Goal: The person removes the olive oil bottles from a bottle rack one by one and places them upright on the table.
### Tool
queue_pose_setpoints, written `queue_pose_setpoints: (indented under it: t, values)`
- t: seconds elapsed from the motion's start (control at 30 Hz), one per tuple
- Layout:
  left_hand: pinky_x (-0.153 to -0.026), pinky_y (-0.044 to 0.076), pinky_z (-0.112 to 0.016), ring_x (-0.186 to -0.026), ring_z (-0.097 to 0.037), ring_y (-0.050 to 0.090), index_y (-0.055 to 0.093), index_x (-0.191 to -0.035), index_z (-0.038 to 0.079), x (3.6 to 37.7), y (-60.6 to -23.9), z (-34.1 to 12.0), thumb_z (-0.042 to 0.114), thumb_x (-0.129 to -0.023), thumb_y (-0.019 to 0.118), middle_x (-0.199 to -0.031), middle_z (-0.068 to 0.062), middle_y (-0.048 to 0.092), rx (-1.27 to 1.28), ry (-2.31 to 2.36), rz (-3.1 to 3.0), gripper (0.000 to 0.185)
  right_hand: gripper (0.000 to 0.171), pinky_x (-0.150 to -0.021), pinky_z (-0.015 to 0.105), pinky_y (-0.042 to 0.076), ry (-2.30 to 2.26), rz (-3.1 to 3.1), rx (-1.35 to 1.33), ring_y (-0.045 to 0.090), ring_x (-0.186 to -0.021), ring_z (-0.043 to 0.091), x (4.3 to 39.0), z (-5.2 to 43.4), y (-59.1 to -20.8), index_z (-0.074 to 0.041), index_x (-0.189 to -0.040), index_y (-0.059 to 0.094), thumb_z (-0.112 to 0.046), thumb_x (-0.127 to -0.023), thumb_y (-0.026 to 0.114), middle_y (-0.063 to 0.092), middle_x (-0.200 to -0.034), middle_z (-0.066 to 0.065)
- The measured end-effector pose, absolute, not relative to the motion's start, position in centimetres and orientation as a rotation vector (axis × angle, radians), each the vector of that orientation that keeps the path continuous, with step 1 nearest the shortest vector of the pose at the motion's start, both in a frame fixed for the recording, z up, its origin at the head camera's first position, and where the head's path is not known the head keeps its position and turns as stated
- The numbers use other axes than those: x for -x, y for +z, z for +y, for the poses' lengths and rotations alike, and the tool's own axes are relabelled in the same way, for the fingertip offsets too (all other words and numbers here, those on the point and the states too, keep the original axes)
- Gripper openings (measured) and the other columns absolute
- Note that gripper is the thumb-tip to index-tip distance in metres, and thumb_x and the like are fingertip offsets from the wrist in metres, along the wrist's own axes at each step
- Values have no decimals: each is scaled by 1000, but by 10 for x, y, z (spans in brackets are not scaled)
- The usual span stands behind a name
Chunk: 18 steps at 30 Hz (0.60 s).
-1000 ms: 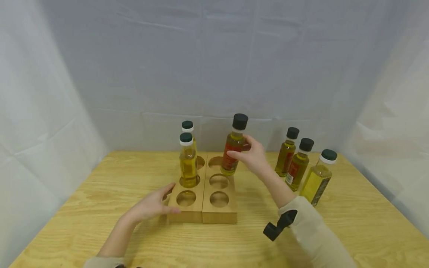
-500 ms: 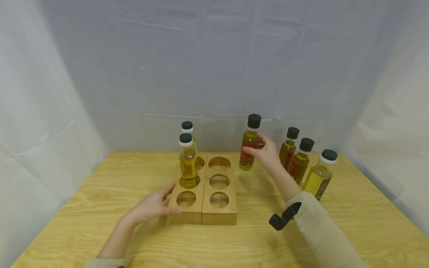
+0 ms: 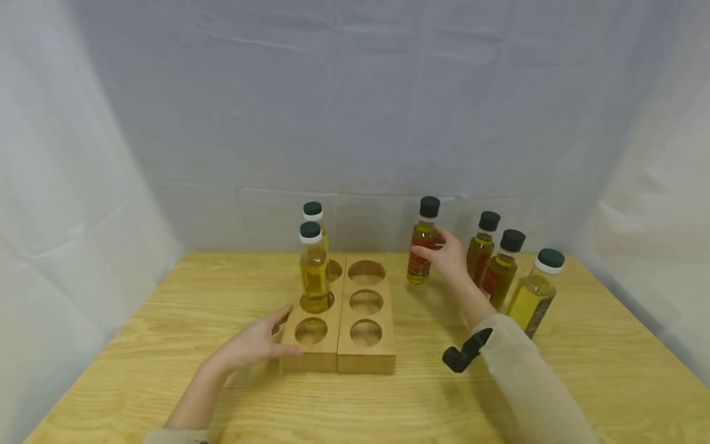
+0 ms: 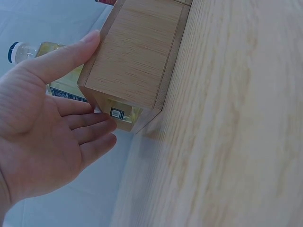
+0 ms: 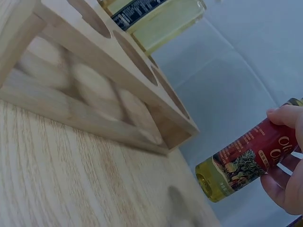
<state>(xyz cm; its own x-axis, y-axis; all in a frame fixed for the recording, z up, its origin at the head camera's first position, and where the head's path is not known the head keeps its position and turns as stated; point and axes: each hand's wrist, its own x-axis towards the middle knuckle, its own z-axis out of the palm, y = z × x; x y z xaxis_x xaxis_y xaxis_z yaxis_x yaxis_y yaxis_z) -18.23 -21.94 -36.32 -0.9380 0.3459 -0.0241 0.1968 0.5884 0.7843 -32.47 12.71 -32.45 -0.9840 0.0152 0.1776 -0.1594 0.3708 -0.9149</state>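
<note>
My right hand [image 3: 450,259] grips an olive oil bottle [image 5: 246,163] with a red label and black cap. It holds the bottle nearly upright, right of the rack's back end, its shadow on the table below. My left hand [image 4: 52,118] lies at the front left corner of the wooden bottle rack [image 3: 366,362], thumb at the front edge and fairly straight fingers at its left side. The rack is two blocks side by side with round holes. Two pale oil bottles with green-and-white caps, the nearer bottle [image 3: 315,277] partly hiding the other, stand in the left block's middle and back holes.
To the right stand two black-capped, red-labelled bottles, a back bottle [image 3: 481,250] and a nearer bottle [image 3: 501,271], partly behind the right forearm. Beside them is a green-capped yellow oil bottle [image 3: 529,299]. White sheeting [image 3: 355,111] hangs behind the wooden table [image 3: 310,407].
My right hand has carried the red-labelled bottle from over the right block's back hole to the right and slightly lower. My left hand stays at the rack corner.
</note>
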Motion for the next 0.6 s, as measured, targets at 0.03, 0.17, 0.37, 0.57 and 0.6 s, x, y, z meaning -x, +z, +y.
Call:
queue_pose_setpoints:
  t: [0.03,0.17,0.37,0.57,0.6]
  values:
    - [-101,29,-58,-124,-54,30,17,-142,-11,182,-363,-219,33,-78,75,-145,-31,22,-450,1275,2641,98,69,-99,47,40,1671,-2467,-124,46,-118,35,326,128,-326,-2,-140,37,-22,-83,70,45,-133,21]
    - [-102,29,-57,-125,-53,30,17,-143,-11,183,-364,-219,34,-77,75,-145,-31,22,-437,1279,2641,98,66,-99,46,40,1648,-2450,-92,47,-117,34,331,131,-333,-3,-138,40,-21,-83,70,47,-132,20]
    - [-101,30,-57,-124,-53,31,17,-143,-11,183,-364,-219,36,-77,75,-145,-31,22,-426,1269,2654,99,61,-95,45,43,1539,-2481,-86,51,-113,35,337,135,-346,-1,-133,45,-20,-82,72,51,-127,21]
    - [-102,30,-57,-124,-53,32,18,-143,-10,182,-365,-219,36,-76,75,-145,-31,23,-416,1266,2661,99,59,-93,47,44,1516,-2512,-53,53,-111,35,338,135,-354,-1,-132,46,-21,-82,71,52,-126,21]
    - [-102,30,-57,-124,-53,32,18,-143,-10,182,-365,-219,35,-76,75,-145,-31,23,-416,1270,2659,99,59,-93,47,44,1516,-2515,-49,53,-111,35,338,135,-354,-1,-132,46,-21,-82,71,52,-126,21]
